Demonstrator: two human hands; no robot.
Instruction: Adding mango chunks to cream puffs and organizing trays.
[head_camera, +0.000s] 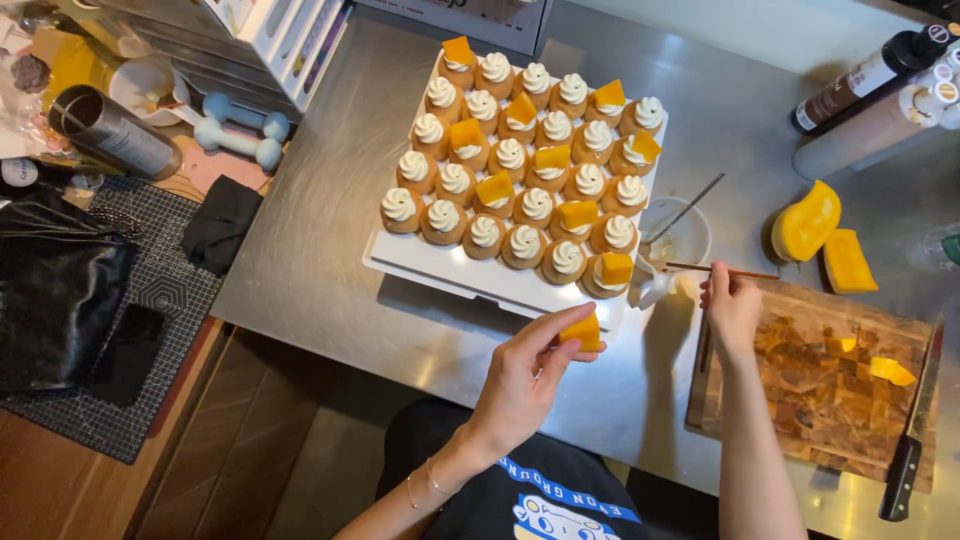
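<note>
Nearest us, our left hand (525, 375) pinches a small mango slice (583, 331) between thumb and fingertips; smooth, glossy orange wedge, its flat face turned up. It sits just below the front edge of the white tray (400, 255), so the tarts lie straight ahead and slightly left of it. Our left hand is the nearer one to the tray.

Our right hand (733, 305) is closed around a pair of chopsticks (722, 270), thin dark-tipped wood, long axis running left to right, tips pointing toward the tray's near right corner. The heel of that hand rests at the left edge of the wooden cutting board (830, 400), end-grain, mottled brown, with loose mango pieces (890, 371) on it and a black-handled knife (912, 440) along its right side.

On the tray: rows of small round tarts (485, 230), golden shells with white piped cream swirls, set on a diagonal. Several already carry orange slices, mostly in the right-hand rows; the rest show bare cream.

Just right of the tray, a small clear bowl (685, 240) with a thin utensil leaning in it. Beyond, two mango chunks (806, 222) on the brushed steel counter (320, 200), matte and scuffed. Far right, bottles (880, 70) lie tilted.
</note>
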